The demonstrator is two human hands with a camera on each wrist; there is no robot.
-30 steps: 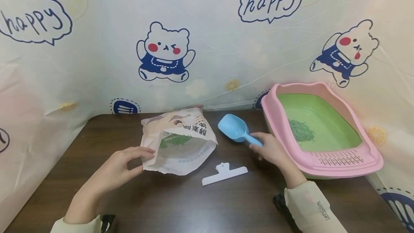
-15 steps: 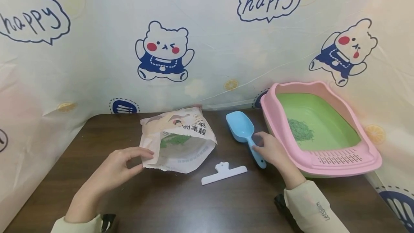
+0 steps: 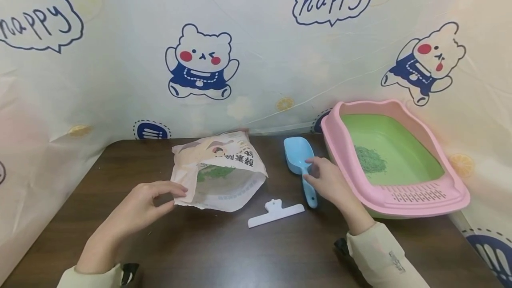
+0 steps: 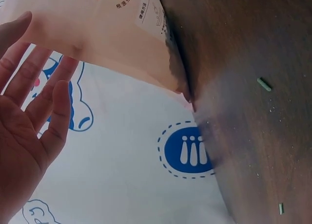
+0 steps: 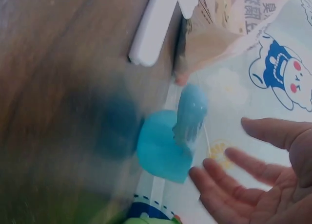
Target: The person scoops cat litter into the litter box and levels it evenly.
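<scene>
My left hand (image 3: 138,206) holds the left rim of an open cat litter bag (image 3: 216,148), thumb on the outer face and fingertips hidden behind the paper in the left wrist view. Green pellets (image 3: 216,172) show inside its mouth, which faces the front. Right of the bag lies a light blue scoop (image 3: 298,150), handle toward the front edge. Over its handle, my right hand (image 3: 331,183) has its fingers spread and relaxed. The right wrist view shows a gap between those fingers and the scoop handle (image 5: 191,107).
A pink and green litter box (image 3: 416,206) stands at the right, with a heap of green pellets (image 3: 370,160) on its floor. Between bag and scoop, nearer the front, lies a white bag clip (image 3: 276,215). A stray pellet (image 4: 264,84) lies on the brown table (image 3: 224,252).
The scoop's handle has swung from pointing right to pointing toward the front edge. My right hand has let go of it and loosened. The left hand stays at the bag.
</scene>
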